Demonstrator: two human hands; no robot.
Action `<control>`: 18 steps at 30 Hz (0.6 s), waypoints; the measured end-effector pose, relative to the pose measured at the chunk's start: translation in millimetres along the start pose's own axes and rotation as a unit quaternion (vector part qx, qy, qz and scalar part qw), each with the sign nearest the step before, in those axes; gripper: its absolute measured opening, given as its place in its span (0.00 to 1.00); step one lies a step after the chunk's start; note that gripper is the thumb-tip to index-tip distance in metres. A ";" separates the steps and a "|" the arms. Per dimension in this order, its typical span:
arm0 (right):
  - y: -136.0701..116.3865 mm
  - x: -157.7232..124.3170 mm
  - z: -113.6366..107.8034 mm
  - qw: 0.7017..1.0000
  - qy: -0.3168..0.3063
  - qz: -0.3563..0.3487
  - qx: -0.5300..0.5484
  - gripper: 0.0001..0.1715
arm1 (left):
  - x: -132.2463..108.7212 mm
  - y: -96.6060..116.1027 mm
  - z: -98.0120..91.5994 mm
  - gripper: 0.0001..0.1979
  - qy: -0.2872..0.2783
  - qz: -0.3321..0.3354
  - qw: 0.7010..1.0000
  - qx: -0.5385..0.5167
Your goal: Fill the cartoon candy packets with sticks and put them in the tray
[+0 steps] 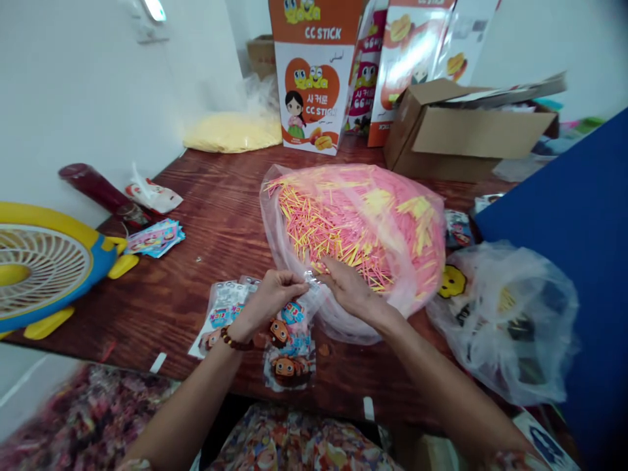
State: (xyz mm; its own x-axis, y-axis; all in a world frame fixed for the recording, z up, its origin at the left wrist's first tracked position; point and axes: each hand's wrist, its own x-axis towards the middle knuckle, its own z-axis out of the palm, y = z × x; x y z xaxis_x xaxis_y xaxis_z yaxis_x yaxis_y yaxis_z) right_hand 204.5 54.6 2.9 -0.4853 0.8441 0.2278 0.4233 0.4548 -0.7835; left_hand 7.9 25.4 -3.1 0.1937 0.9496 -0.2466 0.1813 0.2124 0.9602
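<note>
Two bare hands, at dial centre, with twelve pointing away from the person. Left hand (280,289): thumb and fingers pinched on the top edge of a small printed pouch (293,320), which hangs toward six o'clock. Right hand (349,288): fingers curled at that same edge; whether they grip film or sticks cannot be told. Pink and yellow sticks (309,219): a loose mass at one o'clock, in a large clear plastic bag (346,328), nearest the right hand. Further pouches: a stack (216,320) at eight o'clock, one single (289,369) toward six. Handling, as judged: pinch the film by one layer, spread the mouth wide, keep sticks aligned and unbent. Lettering: tall orange-and-white carton (314,91) at twelve, "CC STICK", with Korean "사커룬", small Arabic script and a stylised eyed logo, reading uncertain; purple carton (366,85) just beside it, Korean characters, partly hidden; second orange-and-white carton (387,72) at one, writing cropped. Pouch lettering resembles "Stick"; the rest is illegible.
</note>
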 end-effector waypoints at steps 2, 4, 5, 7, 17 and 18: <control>2.3 -1.2 -0.4 0.999 -0.015 -0.020 -0.027 0.08 | 0.0 -0.3 0.5 0.16 -0.011 0.012 1.000 0.021; 4.9 -3.1 -2.8 0.999 -0.023 -0.022 -0.016 0.07 | -1.5 -0.1 0.6 0.17 -0.020 0.025 0.998 0.046; 5.5 -4.1 -5.1 1.000 -0.025 -0.014 0.002 0.07 | -2.4 -0.2 0.8 0.18 -0.022 0.035 0.998 0.056; 4.2 -5.4 -10.9 0.998 -0.003 0.031 0.063 0.08 | -4.1 -1.1 2.1 0.18 -0.015 0.069 0.995 0.072; -34.0 3.3 -0.5 0.847 0.282 0.067 0.446 0.12 | -8.3 5.0 23.8 0.16 0.023 0.173 0.984 0.033; -36.5 5.0 2.0 0.843 0.285 0.063 0.452 0.12 | -8.4 6.4 25.5 0.16 0.023 0.171 0.985 0.030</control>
State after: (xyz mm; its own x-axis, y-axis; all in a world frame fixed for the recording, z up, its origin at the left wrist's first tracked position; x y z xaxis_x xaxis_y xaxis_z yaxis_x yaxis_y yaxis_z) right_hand 185.1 41.6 31.5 0.0747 0.9860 0.1491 -0.4376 0.1667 -0.8836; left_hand 32.1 13.0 1.8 0.2087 0.9731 0.0973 0.1692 -0.1340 0.9764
